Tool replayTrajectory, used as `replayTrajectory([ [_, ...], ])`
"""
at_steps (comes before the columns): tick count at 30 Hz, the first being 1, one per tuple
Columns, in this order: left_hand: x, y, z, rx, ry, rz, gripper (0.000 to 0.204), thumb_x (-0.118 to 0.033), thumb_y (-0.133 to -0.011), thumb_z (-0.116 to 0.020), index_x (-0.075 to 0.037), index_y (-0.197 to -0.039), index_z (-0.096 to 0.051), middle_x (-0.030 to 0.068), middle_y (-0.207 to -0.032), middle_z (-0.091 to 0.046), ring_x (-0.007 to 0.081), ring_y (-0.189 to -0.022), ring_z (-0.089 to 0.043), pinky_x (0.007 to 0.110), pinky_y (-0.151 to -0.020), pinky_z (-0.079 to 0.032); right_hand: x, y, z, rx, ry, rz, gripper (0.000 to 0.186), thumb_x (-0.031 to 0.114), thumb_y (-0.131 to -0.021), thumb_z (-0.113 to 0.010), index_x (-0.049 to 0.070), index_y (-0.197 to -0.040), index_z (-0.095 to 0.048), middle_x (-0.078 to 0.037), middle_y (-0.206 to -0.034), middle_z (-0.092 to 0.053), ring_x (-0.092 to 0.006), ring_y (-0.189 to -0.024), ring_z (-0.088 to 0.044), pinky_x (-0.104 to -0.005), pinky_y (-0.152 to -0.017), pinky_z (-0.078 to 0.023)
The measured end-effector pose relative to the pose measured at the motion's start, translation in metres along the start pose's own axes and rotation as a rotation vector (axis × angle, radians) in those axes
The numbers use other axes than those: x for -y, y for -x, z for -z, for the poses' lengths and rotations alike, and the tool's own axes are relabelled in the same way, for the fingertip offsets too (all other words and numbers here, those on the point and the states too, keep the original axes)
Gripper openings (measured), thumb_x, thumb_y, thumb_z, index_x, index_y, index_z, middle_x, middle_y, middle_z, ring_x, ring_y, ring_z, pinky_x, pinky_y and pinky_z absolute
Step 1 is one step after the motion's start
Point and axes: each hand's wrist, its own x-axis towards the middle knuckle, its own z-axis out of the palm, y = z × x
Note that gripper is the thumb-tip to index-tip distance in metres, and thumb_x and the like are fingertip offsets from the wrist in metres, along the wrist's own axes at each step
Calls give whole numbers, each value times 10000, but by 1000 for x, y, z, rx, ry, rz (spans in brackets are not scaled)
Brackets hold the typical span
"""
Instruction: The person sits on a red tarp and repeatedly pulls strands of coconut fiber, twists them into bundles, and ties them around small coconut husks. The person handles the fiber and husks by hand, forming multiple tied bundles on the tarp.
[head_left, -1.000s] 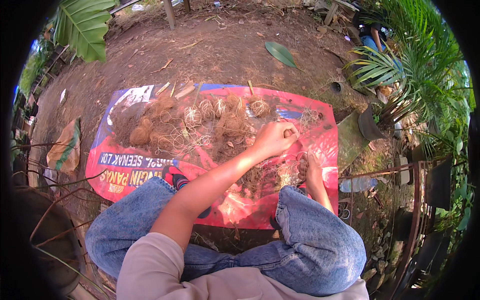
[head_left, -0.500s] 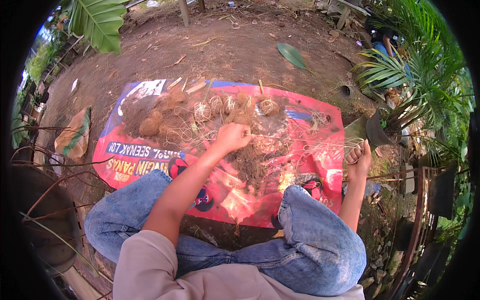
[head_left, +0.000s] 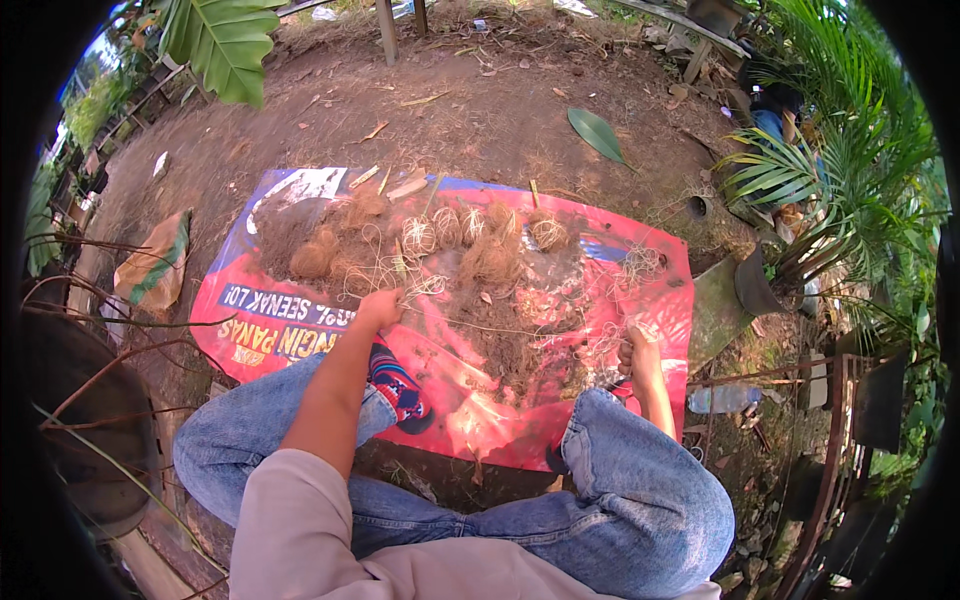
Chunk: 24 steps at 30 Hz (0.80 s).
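Observation:
My left hand is closed in a pinch on a pale thin string, beside a loose tangle of the same string. The strand runs slightly slack to my right hand, a fist closed on it near the sheet's right side. More loops of string gather by that fist. Beyond my hands, several string-wrapped fibre balls stand in a row. Brown fibre clumps lie to their left, and loose dark fibre is scattered between my hands. All this rests on a red and blue printed sheet.
My crossed legs in blue jeans border the sheet's near edge. A plastic bottle lies at the right, close to dark pots and a palm plant. A dark round container and bare twigs stand at the left. Bare soil stretches beyond.
My left hand has moved left and nearer, to the string tangle. My right hand has come down and left, toward my right knee. The string between them hangs lower.

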Motion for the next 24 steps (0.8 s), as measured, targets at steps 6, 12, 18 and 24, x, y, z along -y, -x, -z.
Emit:
replayTrajectory([
  [6,-6,-14,44,166,106,92,293,-340,-801,-676,-151,-1025,-693,116,-1032,-725,312,-1053,-675,457,-895,-525,-23,-19,37,-130,340,-11,708,660,-988,-352,1,-1188,-517,-31,-699,-536,-136,-589,-476,-312,-527,-358],
  [12,-7,-18,67,17,-82,173,403,-278,-754,-719,-133,-1125,-655,152,-1071,-720,320,-1052,-679,445,-889,-535,-36,-23,56,-291,391,131,909,695,-983,-276,-99,-1380,-475,-279,-1240,-626,-332,-1242,-574,-406,-951,-436],
  [18,-3,-7,32,-89,6,375,661,-284,-725,-790,-146,-1328,-556,169,-1065,-718,322,-1040,-686,427,-885,-539,-8,1,57,-248,164,72,566,615,-1011,-391,96,-823,-517,39,-701,-370,-88,-617,-336,-272,-568,-340],
  [24,24,9,36,-160,119,260,457,-323,-733,-814,-136,-1136,-709,144,-1019,-732,312,-1015,-694,414,-882,-544,-17,-4,46,-191,386,195,606,535,-1041,-373,-23,-1248,-489,-8,-858,-438,-122,-735,-459,-277,-627,-441],
])
